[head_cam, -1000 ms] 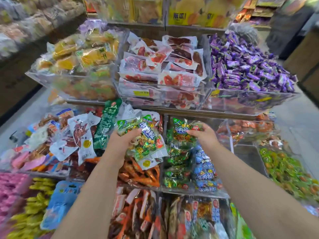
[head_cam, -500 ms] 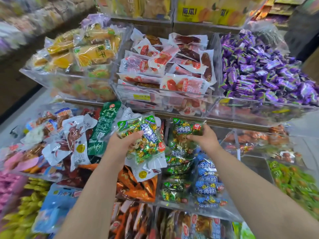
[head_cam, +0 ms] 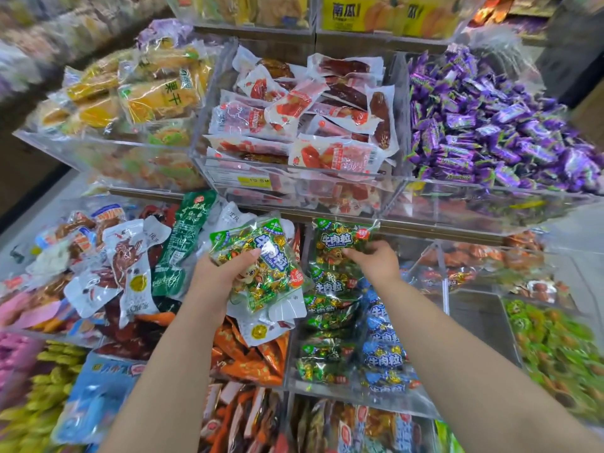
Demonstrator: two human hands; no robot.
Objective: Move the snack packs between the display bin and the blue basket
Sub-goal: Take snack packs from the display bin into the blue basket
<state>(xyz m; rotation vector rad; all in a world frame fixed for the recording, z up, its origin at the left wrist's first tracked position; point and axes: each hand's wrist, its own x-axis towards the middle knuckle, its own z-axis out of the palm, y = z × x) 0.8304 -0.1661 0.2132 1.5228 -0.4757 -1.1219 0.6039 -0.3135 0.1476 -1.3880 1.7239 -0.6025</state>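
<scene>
My left hand point(head_cam: 217, 276) holds a small stack of green beef-cube snack packs point(head_cam: 261, 256) in front of the shelves, thumb on top. To its right, my right hand point(head_cam: 376, 259) grips the upper green snack pack point(head_cam: 340, 238) standing at the back of the clear display bin point(head_cam: 327, 392). That bin holds more green packs point(head_cam: 330, 308) on its left side and blue packs point(head_cam: 382, 351) on its right. No blue basket is in view.
A clear upper shelf edge point(head_cam: 408, 228) hangs just above the bin. Above it sit bins of red sausage packs point(head_cam: 294, 125), purple candies point(head_cam: 490, 125) and yellow dried fruit point(head_cam: 147, 93). White and green packs point(head_cam: 130, 273) pile at left, orange packs point(head_cam: 248, 358) below.
My right hand has stayed on the top green pack in the bin. The left hand keeps its packs, and the view has moved closer to the shelves.
</scene>
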